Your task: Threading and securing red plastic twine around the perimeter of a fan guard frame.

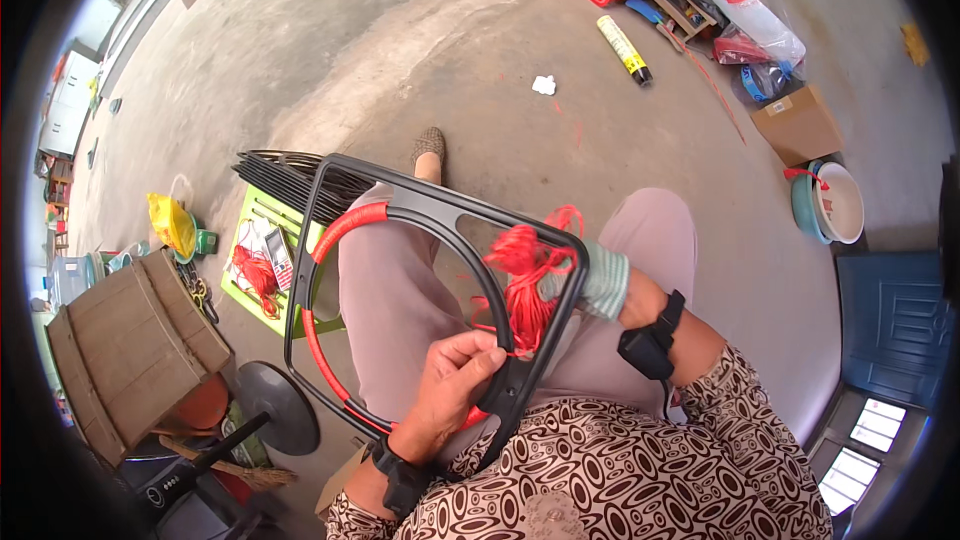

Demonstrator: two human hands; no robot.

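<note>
On my lap rests a black plastic frame (440, 202) with a large round opening, its ring partly wrapped in red cord (352, 223). My left hand (455, 380) is bare and closed, thumb and forefinger pinching a red strand against the ring's right side. A loose bundle of red cord (528, 285) is gripped by my right hand (592, 282), which wears a pale green knitted glove and reaches behind the frame's right bar. The bundle covers most of the right fingers.
Left of my knee, a lime green stool (250, 285) carries stacked black frames (290, 180), more red cord and a phone-like device. Farther left stand a brown wooden box (130, 355) and a black round base (280, 408). A yellow can (622, 48), cardboard box (797, 125) and basins (835, 202) lie rightward.
</note>
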